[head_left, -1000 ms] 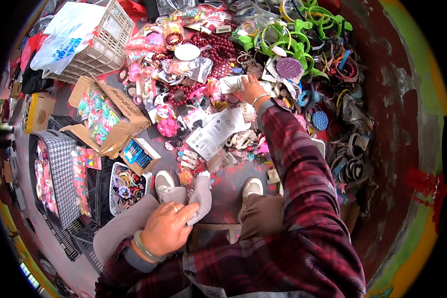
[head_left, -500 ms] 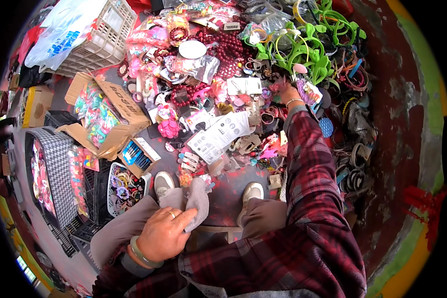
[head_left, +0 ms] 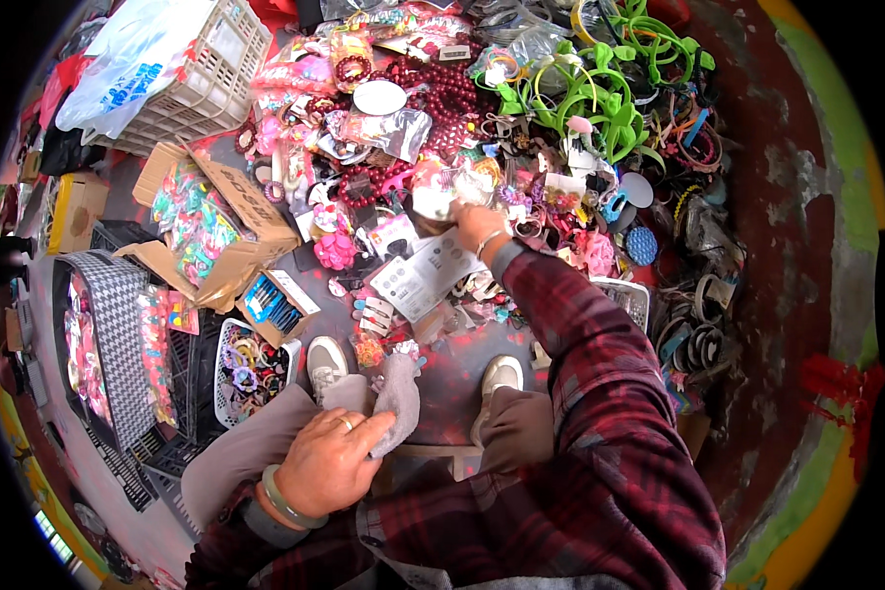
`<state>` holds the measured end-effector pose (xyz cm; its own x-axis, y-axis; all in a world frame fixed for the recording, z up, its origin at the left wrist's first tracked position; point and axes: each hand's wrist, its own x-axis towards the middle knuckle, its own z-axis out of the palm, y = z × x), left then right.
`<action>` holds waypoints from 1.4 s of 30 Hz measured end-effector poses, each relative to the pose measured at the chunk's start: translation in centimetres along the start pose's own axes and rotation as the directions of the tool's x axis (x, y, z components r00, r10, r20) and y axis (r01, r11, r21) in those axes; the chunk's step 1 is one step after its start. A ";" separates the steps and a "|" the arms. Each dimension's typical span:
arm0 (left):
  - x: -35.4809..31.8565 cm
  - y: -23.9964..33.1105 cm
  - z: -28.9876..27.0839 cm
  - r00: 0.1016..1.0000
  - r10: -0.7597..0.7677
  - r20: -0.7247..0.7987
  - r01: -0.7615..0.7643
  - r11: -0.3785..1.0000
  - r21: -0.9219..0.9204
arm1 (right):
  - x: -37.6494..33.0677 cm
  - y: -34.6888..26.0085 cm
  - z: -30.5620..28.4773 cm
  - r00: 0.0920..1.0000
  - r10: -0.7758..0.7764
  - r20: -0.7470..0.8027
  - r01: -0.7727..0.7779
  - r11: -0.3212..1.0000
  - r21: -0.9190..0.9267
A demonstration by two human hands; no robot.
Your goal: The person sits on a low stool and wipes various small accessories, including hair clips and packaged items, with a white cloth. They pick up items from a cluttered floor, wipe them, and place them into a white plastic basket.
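Note:
My left hand (head_left: 332, 450), with a ring and a bangle, rests over my lap, closed on a grey cloth (head_left: 399, 401) that sticks out past its fingers. My right hand (head_left: 478, 226) reaches into the middle of a pile of hair accessories and trinkets. Its fingers are bent at a pale and brown blurred item (head_left: 433, 202), whose kind I cannot make out. Beneath that hand lies a white printed sheet (head_left: 418, 280). A pink flower ornament (head_left: 335, 250) sits left of the sheet, and dark red beads (head_left: 452, 93) lie farther back.
Green headbands (head_left: 610, 108) heap up at the back right. On the left stand a pale plastic crate (head_left: 192, 93), a cardboard box (head_left: 256, 221) of colourful packets, a small box (head_left: 277, 305) of blue items and a white basket (head_left: 228, 393) of hair ties. Another white basket (head_left: 627, 297) shows beside my right sleeve.
My right hand has moved left and slightly nearer, from beside the green headbands to the pile's middle. The white card there is no longer visible. My left hand stays on the cloth.

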<state>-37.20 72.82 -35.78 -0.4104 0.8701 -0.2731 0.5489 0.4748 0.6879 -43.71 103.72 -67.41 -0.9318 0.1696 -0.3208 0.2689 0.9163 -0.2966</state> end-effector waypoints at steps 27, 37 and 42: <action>-1.1 -0.2 0.3 1.000 -0.002 -0.001 0.002 1.000 -0.004 | -1.6 4.5 3.4 0.980 0.186 -0.071 -0.093 0.743 0.663; -1.3 0.7 0.8 0.999 0.041 -0.035 -0.041 0.999 -0.015 | -2.5 3.9 -0.1 0.798 -0.602 0.018 0.587 0.784 0.202; -1.2 0.3 1.0 1.000 0.010 -0.026 -0.011 0.999 -0.038 | 1.2 2.5 0.3 0.949 0.306 0.073 -0.309 0.864 0.397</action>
<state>-35.76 72.04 -35.93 -0.4240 0.8709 -0.2486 0.5256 0.4601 0.7155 -44.07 106.12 -68.76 -0.7845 0.4149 -0.4609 0.6172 0.5957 -0.5141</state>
